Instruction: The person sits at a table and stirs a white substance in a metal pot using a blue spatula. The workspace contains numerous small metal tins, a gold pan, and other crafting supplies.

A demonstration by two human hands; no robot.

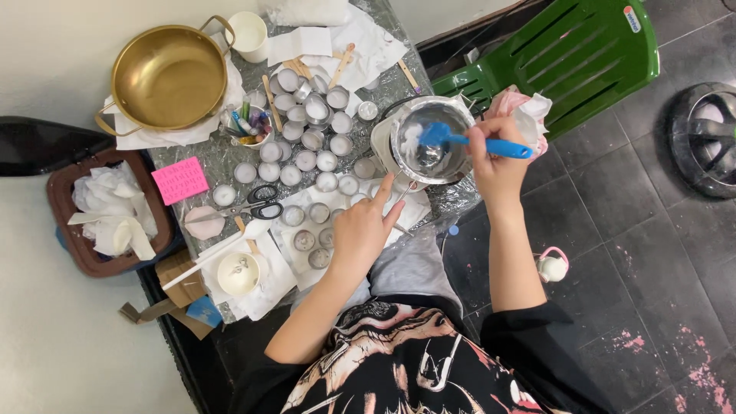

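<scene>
We see a shiny steel pot (431,140), smeared white inside, at the right edge of the bench (207,157) beside rows of small tin cups (307,142). Our left hand (360,230) pinches the pot's thin handle, forefinger raised. Beyond it, our right hand (494,157) is clenched on a blue spatula (460,139), whose blade lies inside the pot.

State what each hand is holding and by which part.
Right hand grips the blue spatula by its handle. Left hand seems to steady the metal pot's handle; grip unclear.
</scene>
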